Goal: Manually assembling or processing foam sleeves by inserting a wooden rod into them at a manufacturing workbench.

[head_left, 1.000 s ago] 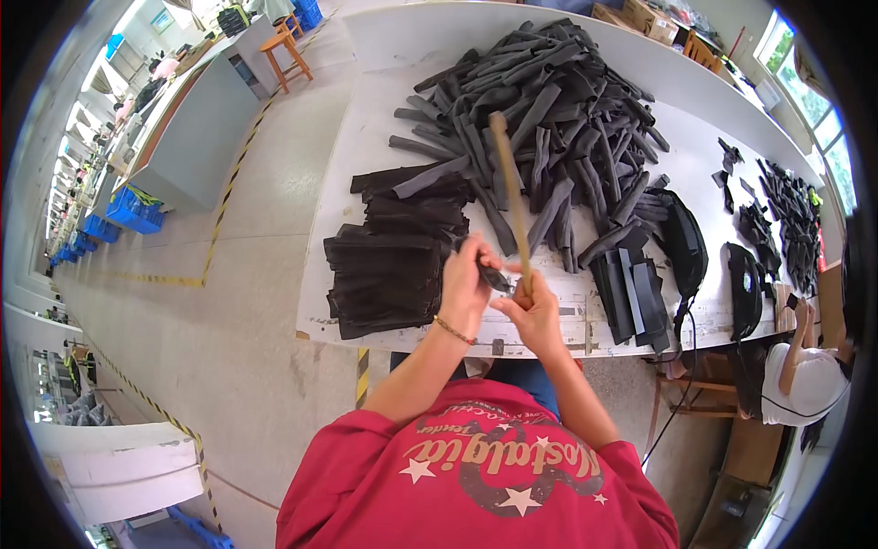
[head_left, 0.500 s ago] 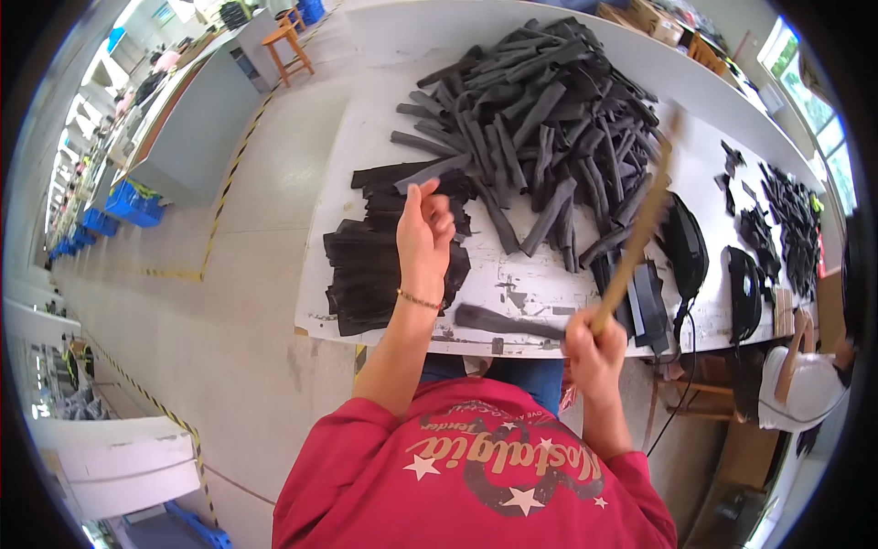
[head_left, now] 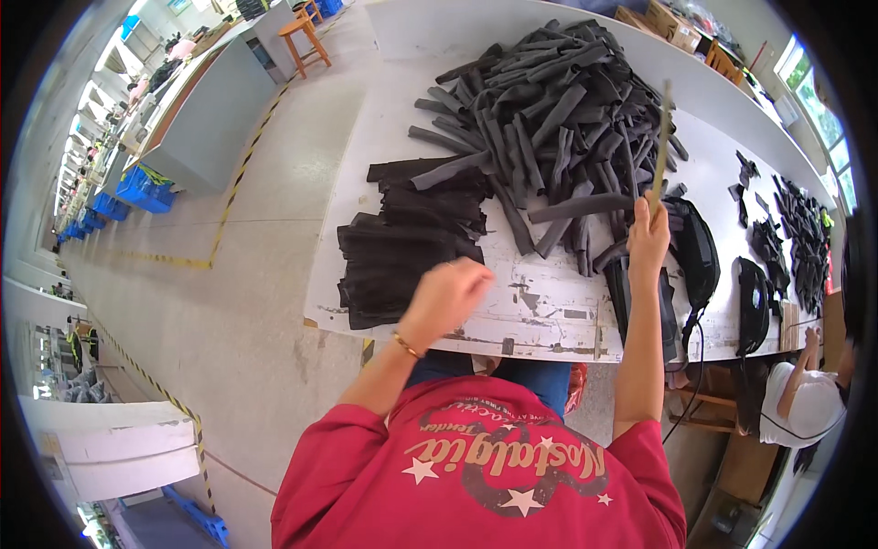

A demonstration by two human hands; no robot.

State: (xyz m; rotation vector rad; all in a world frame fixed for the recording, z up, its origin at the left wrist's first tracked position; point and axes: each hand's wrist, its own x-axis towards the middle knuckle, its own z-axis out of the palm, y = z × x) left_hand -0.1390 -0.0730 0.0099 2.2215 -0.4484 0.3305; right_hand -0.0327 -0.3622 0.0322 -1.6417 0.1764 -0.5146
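Grey fabric tube (head_left: 581, 208) and wooden stick (head_left: 661, 145), at the right hand (head_left: 647, 240)

Tabletop (head_left: 718, 160): white, scuffed and marked along the near edge; carries all lots below.

Heap of fabric tubes (head_left: 549, 119): dark grey, loosely piled, ends pointing every way.

Stack of flattened dark pieces (head_left: 393, 274): left of the heap, laid roughly side by side in overlapping rows.

Black curved pouch (head_left: 697, 252): right of the heap, beyond the right hand.

Hands, two. Right: closed around the stick's lower end, with the tube's right end at its fingertips, apparently pinched. Left hand (head_left: 453, 293): curled, blurred, near the stack's right edge; cannot tell whether it holds anything. Handling note: a light pinch at the tube's very end should leave its mouth uncrushed; the stick is best kept firm in the palm and angled clear of the heap.

Stick: slim, straight, pale brown, pointing away from the wearer.

Tube: one, charcoal grey, matte, narrow, nearly straight; extends leftward from the right hand, in front of the heap's lower edge. Contact with the heap cannot be told.
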